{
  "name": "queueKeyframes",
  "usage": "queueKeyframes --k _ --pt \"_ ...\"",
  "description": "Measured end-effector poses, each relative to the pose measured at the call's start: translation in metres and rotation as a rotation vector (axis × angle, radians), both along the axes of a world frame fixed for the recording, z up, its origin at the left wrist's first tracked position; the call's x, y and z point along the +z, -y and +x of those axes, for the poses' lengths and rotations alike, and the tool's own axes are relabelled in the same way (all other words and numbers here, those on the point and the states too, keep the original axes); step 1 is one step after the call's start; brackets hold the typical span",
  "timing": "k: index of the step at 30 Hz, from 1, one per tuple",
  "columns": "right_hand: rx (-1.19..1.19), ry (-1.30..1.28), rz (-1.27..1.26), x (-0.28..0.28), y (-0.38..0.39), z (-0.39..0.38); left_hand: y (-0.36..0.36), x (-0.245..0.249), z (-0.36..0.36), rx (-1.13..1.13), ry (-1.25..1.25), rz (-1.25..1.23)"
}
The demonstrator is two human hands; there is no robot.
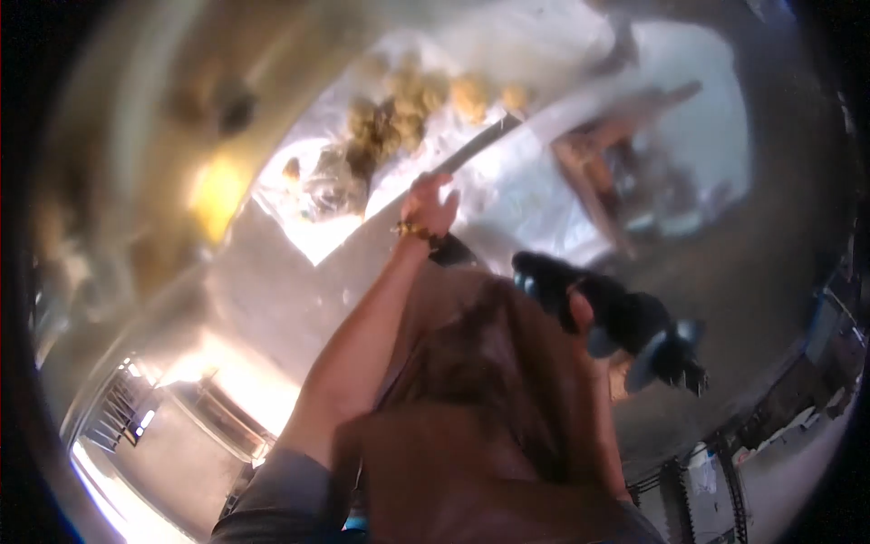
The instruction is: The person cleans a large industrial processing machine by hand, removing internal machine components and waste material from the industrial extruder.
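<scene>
My left hand [430, 205], with a beaded bracelet at the wrist, reaches forward to the near end of a long flat grey bar [476, 145]. Its fingers are bent and blurred, and whether they grip the bar is unclear. My right hand [583, 311] is at a dark, bulky object [625, 313] with pale blue-grey parts, which hides most of the fingers. Past the bar lies a pile of yellow-brown lumps [403, 104] on shiny clear plastic.
At the upper right, brown pieces [598, 163] lie on a pale, shiny sheet [707, 100]. A large blurred metallic surface [136, 154] fills the upper left. A barred frame [118, 408] stands at the lower left, with shelving-like structures [725, 471] at the lower right.
</scene>
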State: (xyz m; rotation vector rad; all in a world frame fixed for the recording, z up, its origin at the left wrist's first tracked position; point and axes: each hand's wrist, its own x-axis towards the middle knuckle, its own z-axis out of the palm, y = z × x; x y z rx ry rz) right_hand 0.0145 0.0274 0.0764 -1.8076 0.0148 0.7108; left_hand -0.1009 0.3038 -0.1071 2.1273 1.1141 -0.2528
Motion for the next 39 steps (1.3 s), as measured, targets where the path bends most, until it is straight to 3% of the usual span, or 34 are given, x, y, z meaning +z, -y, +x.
queueKeyframes --k 2,4,6,9,13,14,15,17,18,20,21,22,23,25,28,30,31,35,36,38,39 --pt "0.043 0.015 -0.029 -0.025 0.005 0.012 0.001 -0.031 0.036 -0.050 0.019 0.039" --pt "0.114 0.048 -0.074 -0.041 0.014 0.025 0.006 -0.082 0.062 -0.105 0.229 0.222" --pt "0.230 0.122 -0.148 -0.051 0.026 0.039 0.002 -0.118 0.090 -0.268 0.295 0.296" --pt "0.336 0.217 -0.223 -0.062 0.039 0.057 0.000 -0.145 0.149 -0.243 0.076 0.224" --pt "-0.139 -0.080 -0.057 -0.078 0.055 0.062 -0.008 -0.188 0.221 -0.374 -0.076 0.252" --pt "-0.140 -0.082 -0.063 -0.082 0.071 0.066 -0.010 -0.206 0.236 -0.411 -0.096 0.276" --pt "0.098 -0.031 -0.151 -0.087 0.095 0.077 -0.012 -0.223 0.247 -0.409 -0.098 0.270" --pt "0.277 0.055 -0.210 -0.093 0.112 0.078 -0.015 -0.255 0.265 -0.530 -0.113 0.392" --pt "0.361 0.103 -0.235 -0.095 0.113 0.080 -0.016 -0.264 0.275 -0.526 -0.116 0.386" --pt "0.416 -0.127 -0.300 -0.087 0.113 0.097 -0.018 -0.278 0.289 -0.113 -0.188 0.088" --pt "0.409 -0.218 -0.320 -0.084 0.110 0.104 -0.026 -0.279 0.284 -0.541 -0.272 0.295" --pt "0.402 -0.307 -0.343 -0.082 0.107 0.110 -0.024 -0.279 0.275 -0.544 -0.281 0.289" --pt "0.529 -0.307 -0.308 -0.083 0.114 0.115 -0.022 -0.275 0.265 -0.513 -0.202 0.465" --pt "0.648 -0.303 -0.268 -0.080 0.119 0.113 -0.040 -0.269 0.247 -0.382 -0.043 0.593" --pt "0.713 -0.206 -0.500 -0.080 0.116 0.100 -0.074 -0.260 0.207 -0.132 0.335 0.842" --pt "0.421 -0.136 -0.327 -0.086 0.093 0.094 -0.082 -0.260 0.196 -0.017 0.214 0.753" --pt "0.330 -0.105 -0.267 -0.089 0.082 0.094 -0.088 -0.276 0.191 -0.163 0.127 0.695" --pt "0.307 -0.005 -0.291 -0.080 0.043 0.106 -0.102 -0.297 0.180 -0.111 0.146 0.539" --pt "0.302 0.013 -0.290 -0.081 0.044 0.105 -0.107 -0.298 0.180 -0.153 0.057 0.503" --pt "0.361 0.091 -0.199 -0.095 0.062 0.101 -0.112 -0.276 0.183 -0.186 -0.033 0.467" --pt "0.391 0.126 -0.154 -0.094 0.061 0.098 -0.111 -0.251 0.189 -0.268 -0.195 0.466"
